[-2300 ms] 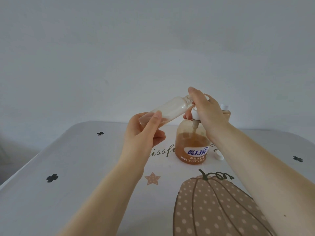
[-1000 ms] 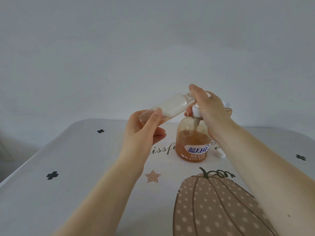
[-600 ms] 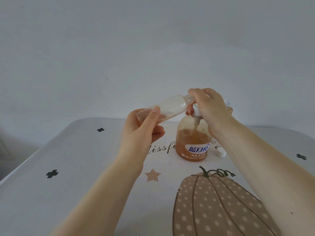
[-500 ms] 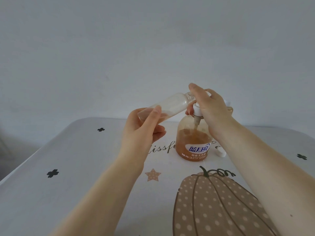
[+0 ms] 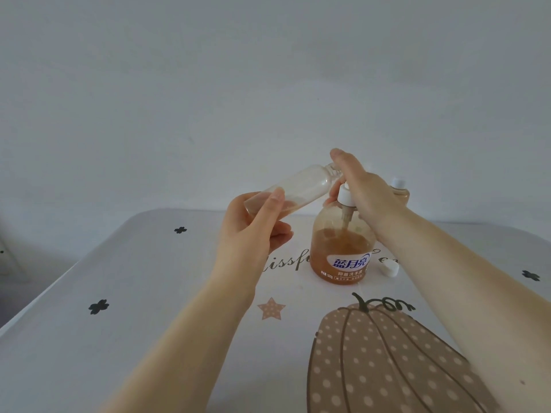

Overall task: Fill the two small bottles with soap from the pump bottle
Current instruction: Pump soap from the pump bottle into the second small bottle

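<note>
An amber pump bottle (image 5: 340, 248) with a blue and white label stands mid-table, about half full of orange soap. My right hand (image 5: 362, 192) lies over its white pump head (image 5: 344, 195), fingers stretched forward. My left hand (image 5: 253, 231) holds a small clear bottle (image 5: 298, 186) tilted, its open neck up against the pump spout under my right fingers; a little orange soap sits at its low end. The second small bottle (image 5: 399, 190), white-capped and filled with soap, stands behind my right wrist, mostly hidden.
A loose white cap (image 5: 389, 268) lies on the table just right of the pump bottle. The tablecloth (image 5: 134, 293) is white with a pumpkin print (image 5: 387, 362), a star and small black flowers. A plain wall rises behind the table's far edge.
My right hand pressed the pump head down about half a second ago and has come back up, fingers straightened. The small bottle stays at the spout in my left hand.
</note>
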